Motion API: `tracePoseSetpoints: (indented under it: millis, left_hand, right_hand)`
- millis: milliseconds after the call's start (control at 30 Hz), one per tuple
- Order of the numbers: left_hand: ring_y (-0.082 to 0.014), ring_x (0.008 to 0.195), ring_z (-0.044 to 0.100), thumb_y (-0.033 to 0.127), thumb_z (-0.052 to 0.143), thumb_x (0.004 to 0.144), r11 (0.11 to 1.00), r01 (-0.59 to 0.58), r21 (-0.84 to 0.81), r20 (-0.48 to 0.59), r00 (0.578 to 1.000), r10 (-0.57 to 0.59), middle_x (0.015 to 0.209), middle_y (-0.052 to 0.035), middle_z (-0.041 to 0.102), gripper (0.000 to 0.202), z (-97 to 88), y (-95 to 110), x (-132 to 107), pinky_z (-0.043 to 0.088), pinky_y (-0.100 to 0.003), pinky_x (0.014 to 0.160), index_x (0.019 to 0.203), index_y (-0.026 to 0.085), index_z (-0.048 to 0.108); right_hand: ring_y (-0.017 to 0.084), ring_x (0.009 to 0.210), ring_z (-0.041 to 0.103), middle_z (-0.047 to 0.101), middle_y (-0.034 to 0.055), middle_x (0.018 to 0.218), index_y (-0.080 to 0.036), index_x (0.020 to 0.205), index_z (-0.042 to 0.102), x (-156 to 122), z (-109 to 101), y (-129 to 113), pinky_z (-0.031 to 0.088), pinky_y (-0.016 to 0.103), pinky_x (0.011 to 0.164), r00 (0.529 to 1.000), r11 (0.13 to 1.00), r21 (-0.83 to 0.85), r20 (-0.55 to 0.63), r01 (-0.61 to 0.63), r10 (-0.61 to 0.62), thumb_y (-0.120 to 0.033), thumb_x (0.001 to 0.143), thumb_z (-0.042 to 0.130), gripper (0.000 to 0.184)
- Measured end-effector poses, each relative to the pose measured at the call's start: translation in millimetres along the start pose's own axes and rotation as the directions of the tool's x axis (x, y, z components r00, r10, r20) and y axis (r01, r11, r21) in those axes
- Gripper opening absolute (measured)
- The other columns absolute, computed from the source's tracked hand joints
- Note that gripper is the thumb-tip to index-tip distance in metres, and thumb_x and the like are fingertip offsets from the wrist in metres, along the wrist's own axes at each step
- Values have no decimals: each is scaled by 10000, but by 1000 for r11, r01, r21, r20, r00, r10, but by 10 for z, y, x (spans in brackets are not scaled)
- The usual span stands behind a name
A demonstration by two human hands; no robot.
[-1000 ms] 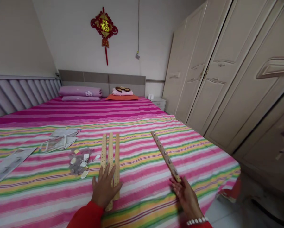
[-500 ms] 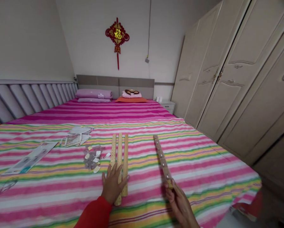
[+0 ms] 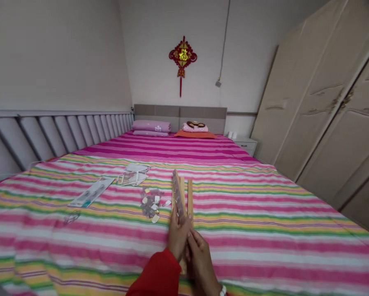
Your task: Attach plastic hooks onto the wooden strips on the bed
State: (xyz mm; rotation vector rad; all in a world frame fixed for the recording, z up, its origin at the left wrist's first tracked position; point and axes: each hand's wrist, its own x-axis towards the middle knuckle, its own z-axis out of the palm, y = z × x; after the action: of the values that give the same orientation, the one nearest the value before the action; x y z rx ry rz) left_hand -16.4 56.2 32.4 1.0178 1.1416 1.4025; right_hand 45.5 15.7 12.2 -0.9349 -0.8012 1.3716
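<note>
So the left hand (image 3: 177,235) has its fingers and thumb wrapped round the near part of a greyish bumpy strip (image 3: 177,195), and most of that strip pokes out past the fingertips, pointing away towards the headboard (image 3: 203,117). Pretty clear grip there. The right hand (image 3: 202,255) is tucked up right against the left one, fingers bent in around the near end of the strip; honestly can't tell what it's pinching, if anything, because the two hands cover each other.

Position-wise, the strip sits in front of a row of pale wooden rulers and hides a good bit of them. The middle ruler (image 3: 182,186) peeks out just to the strip's right, and the right-hand ruler (image 3: 190,195) lies a little further over with a narrow gap between. A sliver of pale wood shows on the strip's left edge too. No idea whether the strip actually touches the wood.

Off to the left of the hands, on the striped cover (image 3: 249,246), there's a little heap of see-through baggies with white tags (image 3: 150,201), then some flat packets (image 3: 136,174) beyond that, a long clear package (image 3: 93,191) with a teal end, and a thin wiry bundle (image 3: 72,217) nearer the person.
</note>
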Motion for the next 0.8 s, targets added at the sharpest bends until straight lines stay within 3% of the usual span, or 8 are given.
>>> tracePoseSetpoints:
  millis: [133,267,367,533,667,800]
  left_hand:
    - [-198,861,685,506,620,763,988,74,-134,-37,996,-79,1119,-112,661,762,-152,-7,222,568,-284,684,1409,221,334]
    - [-208,868,685,535,570,783,1000,11,6,-121,993,-11,996,-109,702,620,-298,-33,407,563,-301,727,1277,165,514]
    - [-198,893,679,500,583,791,996,-45,76,-184,981,58,1006,-114,702,602,-380,-23,552,549,-302,776,1276,152,506]
    - [-192,957,662,442,558,823,980,-82,181,-261,957,128,1074,-125,688,537,-461,4,800,522,-295,829,1255,128,509]
    - [-204,1045,630,407,502,853,944,-104,313,-271,943,194,1116,-123,678,382,-564,32,1009,491,-306,887,1102,137,606]
    - [-232,922,664,427,514,832,924,-117,363,-190,962,196,986,-139,707,381,-643,98,1191,511,-332,815,1006,107,628]
  right_hand:
    - [100,472,415,554,-33,567,-155,1010,674,42,111,-16,342,215,443,999,1000,-11,26,25,-25,-493,670,727,483]
    - [70,429,345,465,-61,513,-145,921,680,56,179,-21,289,190,403,999,999,-30,27,-40,41,-529,657,719,468]
    - [55,412,312,442,-71,517,-140,972,659,59,216,47,253,174,374,997,997,-31,39,-66,67,-553,651,713,526]
    - [55,379,311,438,-77,529,-155,1027,628,62,245,171,315,189,345,993,996,-1,80,-84,84,-569,674,687,548]
    - [54,369,317,436,-84,522,-158,1065,612,64,248,222,342,195,341,990,994,23,87,-109,107,-587,647,702,606]
    - [53,368,310,426,-91,478,-136,1066,619,24,232,229,330,197,363,987,994,-12,113,-110,110,-593,635,710,635]
